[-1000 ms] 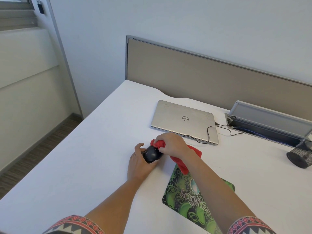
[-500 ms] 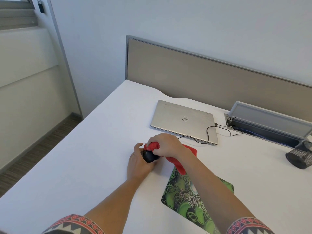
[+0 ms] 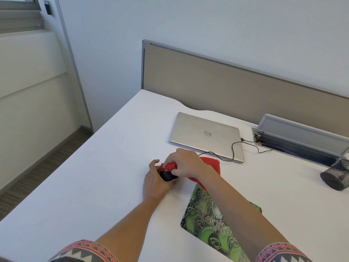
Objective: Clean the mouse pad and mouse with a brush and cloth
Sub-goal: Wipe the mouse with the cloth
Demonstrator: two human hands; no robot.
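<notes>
1. White desk (image 3: pixel 90 186) below a beige partition carries it all; we work near its middle, with a shut laptop (image 3: pixel 204 133) beyond our hands.
2. Our left grip (image 3: pixel 154 183) curls round the mouse (image 3: pixel 167 176) and steadies it on the desk, just off the far left corner of the pad (image 3: pixel 204 222), not on it.
3. Our right grip (image 3: pixel 186 163) bunches the red cloth (image 3: pixel 210 166) and presses the wad onto the mouse's top. The loose end trails right, its near edge reaching the pad's far corner.
4. Since a second ago the wad has slid leftward across the mouse, so less black shell shows. The left grip and the mouse have hardly shifted.
5. We judge this to be a wiping stroke under way on the mouse. We cannot tell whether the pad is done, and we see no brush.
6. Containers: a cable tray (image 3: pixel 302 151) set in the desk stands open at the right, lid tipped up, with wires inside. A black cable (image 3: pixel 232 148) lies looped between the laptop and the tray.
7. A black mesh cup (image 3: pixel 337 177) sits at the right edge, well apart from the work; we cannot tell whether it holds anything.
</notes>
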